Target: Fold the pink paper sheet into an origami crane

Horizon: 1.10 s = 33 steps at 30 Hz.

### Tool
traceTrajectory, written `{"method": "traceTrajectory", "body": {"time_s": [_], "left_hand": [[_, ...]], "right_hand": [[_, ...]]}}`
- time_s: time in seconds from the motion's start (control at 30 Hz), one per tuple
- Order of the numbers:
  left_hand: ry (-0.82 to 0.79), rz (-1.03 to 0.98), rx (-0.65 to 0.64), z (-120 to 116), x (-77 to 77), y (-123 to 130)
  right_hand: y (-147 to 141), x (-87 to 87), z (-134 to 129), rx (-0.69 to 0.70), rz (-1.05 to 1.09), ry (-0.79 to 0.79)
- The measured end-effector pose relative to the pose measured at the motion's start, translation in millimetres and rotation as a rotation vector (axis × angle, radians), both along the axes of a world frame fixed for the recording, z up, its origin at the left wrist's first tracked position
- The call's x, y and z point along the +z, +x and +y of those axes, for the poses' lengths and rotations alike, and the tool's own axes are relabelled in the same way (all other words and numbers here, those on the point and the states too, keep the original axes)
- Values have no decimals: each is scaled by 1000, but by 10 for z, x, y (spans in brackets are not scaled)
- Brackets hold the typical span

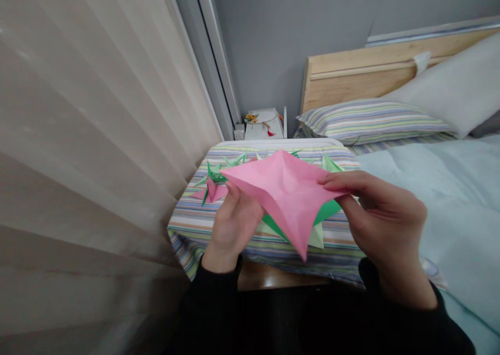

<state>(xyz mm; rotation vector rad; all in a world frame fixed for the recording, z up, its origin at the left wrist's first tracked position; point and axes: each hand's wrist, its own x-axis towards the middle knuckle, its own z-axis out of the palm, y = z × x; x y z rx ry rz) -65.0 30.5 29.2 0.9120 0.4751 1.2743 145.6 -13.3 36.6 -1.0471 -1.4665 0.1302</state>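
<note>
Holding creased pink paper (283,198) in both hands (385,224) above striped fabric (191,224).

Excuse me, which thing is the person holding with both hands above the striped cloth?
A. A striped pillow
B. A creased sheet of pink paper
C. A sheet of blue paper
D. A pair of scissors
B. The left hand and the right hand both pinch the creased sheet of pink paper by its sides, above the striped cloth.
</note>
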Motion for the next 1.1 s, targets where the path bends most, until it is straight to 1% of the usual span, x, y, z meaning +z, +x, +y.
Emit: {"method": "traceTrajectory", "body": {"time_s": [0.1, 0.27, 0.33, 0.4, 0.53, 0.6, 0.73, 0.8, 0.87, 0.93, 1.0, 1.1], "left_hand": [[-17, 38, -30, -19, -5, -16], [-130, 108, 31, 12, -26, -11], [-157, 134, 62, 30, -34, 7], [-166, 142, 86, 42, -38, 28], [-153, 124, 113, 59, -45, 55], [-141, 114, 133, 69, -58, 58], [-144, 127, 168, 90, -103, 47], [-142, 139, 148, 102, -124, 27], [-90, 141, 104, 115, -136, -7], [6, 152, 64, 128, -132, -48], [108, 196, 68, 136, -113, -83], [210, 361, 113, 126, -74, -98]], "right_hand": [[5, -23, 22, 43, -165, 55], [48, -79, 107, -6, -233, 102], [68, -89, 131, 0, -225, 77], [88, -95, 148, 37, -219, 33], [122, -108, 161, 194, -213, -125], [126, -116, 159, 242, -209, -197], [123, -124, 153, 242, -213, -205], [131, -125, 154, 220, -208, -205], [151, -122, 155, 194, -199, -219], [176, -111, 152, 180, -188, -239], [193, -93, 145, 186, -196, -259], [183, -63, 126, 227, -247, -274]]}}
